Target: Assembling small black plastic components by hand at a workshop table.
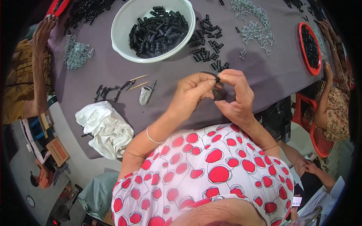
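Observation:
My left hand and my right hand meet above the near part of the table. Their fingertips pinch a small black plastic part between them. Just below it, a dark patch shows between the hands, and I cannot make out what it is. Loose black tubular pieces lie just beyond my fingers. To the left of my hands are a small silvery wrapped bundle with a black stick-like piece beside it, two thin wooden sticks and several slim black parts.
A white basin full of black tubular pieces stands at the far middle. Small metal springs are heaped far right, and more springs left. A white cloth lies near left. Other people sit at both sides, near red trays.

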The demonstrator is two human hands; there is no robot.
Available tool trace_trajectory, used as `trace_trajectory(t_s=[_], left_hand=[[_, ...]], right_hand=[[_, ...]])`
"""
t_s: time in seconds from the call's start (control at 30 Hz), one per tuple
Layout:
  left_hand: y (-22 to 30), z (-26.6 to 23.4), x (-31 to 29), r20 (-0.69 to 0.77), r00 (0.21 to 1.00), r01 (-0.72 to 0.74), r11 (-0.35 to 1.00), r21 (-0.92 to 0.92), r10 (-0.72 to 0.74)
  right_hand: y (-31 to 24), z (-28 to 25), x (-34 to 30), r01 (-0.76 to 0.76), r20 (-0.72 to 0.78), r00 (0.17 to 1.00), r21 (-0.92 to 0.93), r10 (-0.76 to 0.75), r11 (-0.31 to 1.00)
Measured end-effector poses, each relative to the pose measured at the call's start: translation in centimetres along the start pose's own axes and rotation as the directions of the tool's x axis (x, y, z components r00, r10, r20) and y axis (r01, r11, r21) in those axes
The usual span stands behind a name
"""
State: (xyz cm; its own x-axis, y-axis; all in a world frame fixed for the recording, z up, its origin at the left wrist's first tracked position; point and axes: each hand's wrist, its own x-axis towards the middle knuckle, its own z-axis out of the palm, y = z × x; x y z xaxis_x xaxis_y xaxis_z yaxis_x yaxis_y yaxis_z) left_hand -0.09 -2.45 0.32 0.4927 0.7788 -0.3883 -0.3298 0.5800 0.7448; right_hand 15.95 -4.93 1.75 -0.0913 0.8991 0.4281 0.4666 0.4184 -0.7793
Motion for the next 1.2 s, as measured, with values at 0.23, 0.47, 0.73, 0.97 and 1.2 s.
trace_trajectory(t_s=[0.23,0.47,0.73,0.97,1.2], left_hand=[[0.8,-0.4,0.2,0.155,0.982,0.143,0.961,-0.235,-0.109],[0.6,-0.6,0.2,0.196,0.975,0.147,0.960,-0.240,-0.100],[0.3,0.5,-0.3,0.069,0.998,0.021,0.993,-0.116,-0.013],[-0.4,0.3,-0.2,-0.013,1.000,0.005,0.993,-0.114,-0.006],[0.4,0.6,-0.4,-0.055,0.998,0.046,0.998,0.047,-0.044]], right_hand=[[0.1,0.0,-0.1,0.098,-0.002,0.995,-0.082,-0.099,0.992],[0.7,0.0,0.0,0.195,-0.015,0.980,-0.106,-0.198,0.975],[1.4,0.6,-0.5,0.251,-0.031,0.966,-0.100,-0.255,0.963],[1.1,0.2,0.0,0.228,0.049,0.973,-0.298,-0.223,0.927],[1.1,0.0,-0.4,0.220,0.168,0.972,-0.398,-0.165,0.891]])
